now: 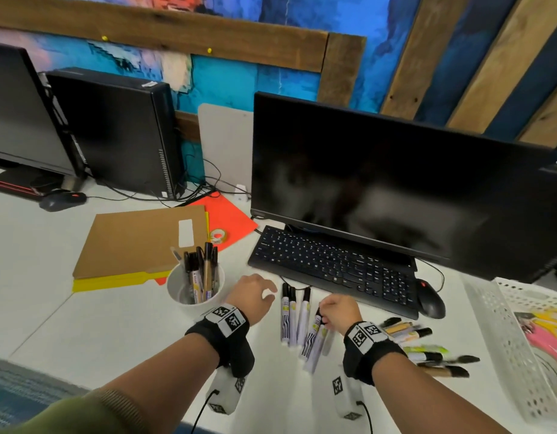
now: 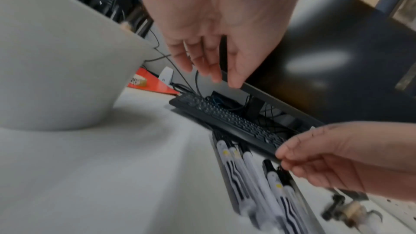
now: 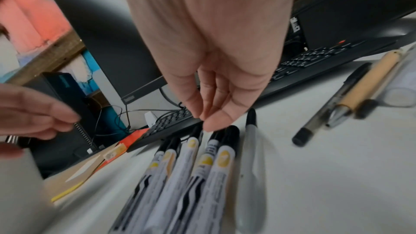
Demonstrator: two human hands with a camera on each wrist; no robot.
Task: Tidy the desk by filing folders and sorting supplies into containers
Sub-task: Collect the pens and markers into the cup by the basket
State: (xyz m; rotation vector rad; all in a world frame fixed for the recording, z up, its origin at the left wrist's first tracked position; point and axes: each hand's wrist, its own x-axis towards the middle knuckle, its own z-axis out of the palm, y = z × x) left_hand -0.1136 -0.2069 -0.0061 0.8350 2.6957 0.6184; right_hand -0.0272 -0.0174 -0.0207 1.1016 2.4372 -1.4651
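White surface (image 1: 82,324) w/ a white cup (image 1: 194,291) full of pens, standing just in front of a brown folder (image 1: 136,242) that lies on a yellow folder (image 1: 114,281) and an orange folder (image 1: 228,219). Tape roll (image 1: 218,235) sits on the orange one. Left hand (image 1: 250,297) hovers just right of the cup, fingers loosely spread, holding nothing. Right hand (image 1: 339,311) has fingers curled at the cap end of one of the white markers (image 1: 297,322), lying in a row btwn both hands, in front of the black keyboard (image 1: 330,266). More pens (image 1: 427,349) lie right of the right wrist, near a white basket (image 1: 502,333). Dark monitor (image 1: 396,183) behind keyboard; mouse (image 1: 430,300) at its right end.
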